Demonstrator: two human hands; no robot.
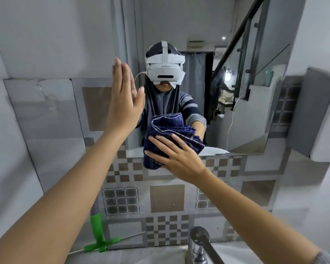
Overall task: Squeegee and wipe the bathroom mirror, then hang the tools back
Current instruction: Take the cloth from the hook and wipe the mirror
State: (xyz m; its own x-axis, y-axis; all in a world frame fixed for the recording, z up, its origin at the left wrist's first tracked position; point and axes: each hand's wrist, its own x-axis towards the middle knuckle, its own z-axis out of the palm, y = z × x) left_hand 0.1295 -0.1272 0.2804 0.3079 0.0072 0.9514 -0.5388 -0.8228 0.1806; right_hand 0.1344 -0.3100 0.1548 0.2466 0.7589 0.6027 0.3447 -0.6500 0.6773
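The bathroom mirror hangs on the tiled wall ahead and reflects a person wearing a white headset. My right hand presses a bunched dark blue cloth flat against the mirror's lower edge, fingers spread over it. My left hand is raised flat against the mirror's left edge, fingers together and straight, holding nothing. A green squeegee with a grey handle stands blade down against the wall at the lower left, touched by neither hand.
A chrome tap rises from the sink at the bottom centre. Grey and brown checkered tiles cover the wall below the mirror. A grey-edged white fixture juts out from the wall at the right.
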